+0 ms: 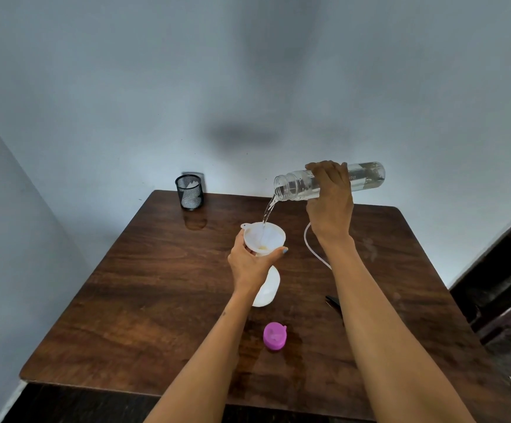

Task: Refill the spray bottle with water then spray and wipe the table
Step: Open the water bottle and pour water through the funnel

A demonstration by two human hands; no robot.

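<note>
The left hand's point(249, 261) fingers point(238, 239) and thumb curl round the white funnel point(265, 238), holding it upright in the neck of the white spray bottle point(268, 288), which stands near the middle of the desk point(126, 285). The right hand's point(330, 206) fingers wrap over a clear water bottle point(300, 184), tipped nearly level above the funnel; a water stream point(268, 210) falls into the funnel. Nearer than the spray bottle lies a pink cap point(274, 336). Right of it, a thin tube point(309, 248) and a dark part show beside the forearm. A black mesh cup point(189, 192) stands at the far left corner.
</note>
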